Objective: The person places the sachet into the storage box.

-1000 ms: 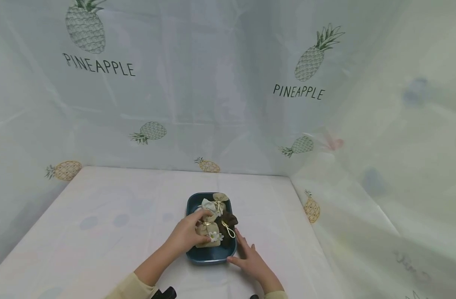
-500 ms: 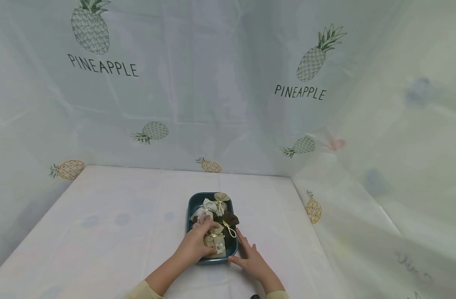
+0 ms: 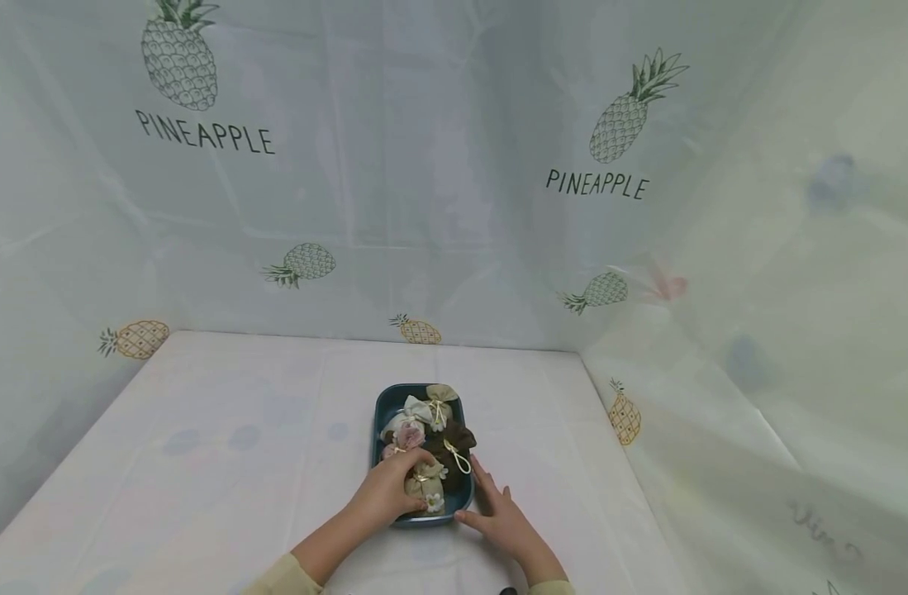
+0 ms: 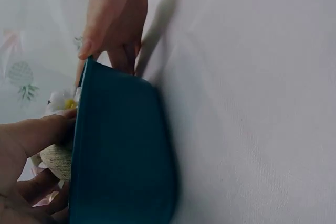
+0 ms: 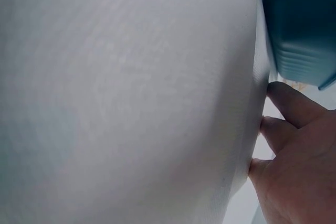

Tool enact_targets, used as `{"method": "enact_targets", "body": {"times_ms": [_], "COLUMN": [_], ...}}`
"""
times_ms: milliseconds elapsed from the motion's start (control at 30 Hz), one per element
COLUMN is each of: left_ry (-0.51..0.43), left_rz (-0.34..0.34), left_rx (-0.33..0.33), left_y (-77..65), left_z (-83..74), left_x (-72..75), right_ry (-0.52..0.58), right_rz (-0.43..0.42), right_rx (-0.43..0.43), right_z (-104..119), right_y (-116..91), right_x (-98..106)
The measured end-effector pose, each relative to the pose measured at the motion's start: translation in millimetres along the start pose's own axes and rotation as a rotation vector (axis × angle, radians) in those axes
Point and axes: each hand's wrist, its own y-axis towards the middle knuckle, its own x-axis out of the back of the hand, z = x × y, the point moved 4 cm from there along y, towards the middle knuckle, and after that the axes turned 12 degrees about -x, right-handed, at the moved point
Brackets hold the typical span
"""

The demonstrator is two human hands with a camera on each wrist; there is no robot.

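Note:
My left hand [image 3: 385, 494] reaches into the dark blue tray [image 3: 459, 502] and grips a small beige drawstring pouch [image 3: 425, 479] with white daisies between thumb and fingers. That pouch lies at the tray's front end. In the left wrist view, the thumb and fingers sit on either side of the beige cloth, partly hidden by the tray wall [image 4: 121, 145]. My right hand [image 3: 504, 522] rests at the tray's front right corner, thumb at the rim and fingers spread along the side. In the right wrist view its fingertips [image 5: 270, 127] touch the white cloth beside the tray.
Also in the tray are a dark brown pouch [image 3: 454, 438] with a cord loop, a pink one [image 3: 409, 434], a white one [image 3: 415, 408] and another beige one [image 3: 440, 395]. A white cloth [image 3: 238, 463] covers the table. Pineapple-print sheets [image 3: 424, 165] hang behind and at the sides.
My left hand has moved the beige pouch toward the tray's front and slightly right, bringing the pink pouch into sight. My right hand has stayed at the tray's corner.

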Motion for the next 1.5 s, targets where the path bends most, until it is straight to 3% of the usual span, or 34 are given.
{"method": "enact_targets", "body": {"times_ms": [267, 567, 800, 1133, 1500], "left_ry": [0.007, -0.012, -0.103, -0.218, -0.258], "left_rz": [0.062, 0.089, 0.121, 0.132, 0.103], "left_rx": [-0.087, -0.075, -0.086, 0.007, 0.101], "left_y": [1.0, -1.4, -8.0, -20.6, -45.9], "left_z": [5.7, 8.1, 6.2, 8.4, 28.6], "left_x": [-2.9, -2.5, 11.2, 39.1, 55.0], "right_ry": [-0.004, 0.003, 0.006, -0.011, -0.018], "right_rz": [-0.012, -0.005, -0.009, -0.016, -0.009], "right_rx": [0.035, 0.018, 0.029, 0.028, 0.037], "right_z": [0.6, 2.1, 2.2, 3.0, 2.4], "right_y": [0.3, -1.1, -0.8, -1.9, -2.6], "right_x": [0.2, 0.4, -0.2, 0.3, 0.4]}}
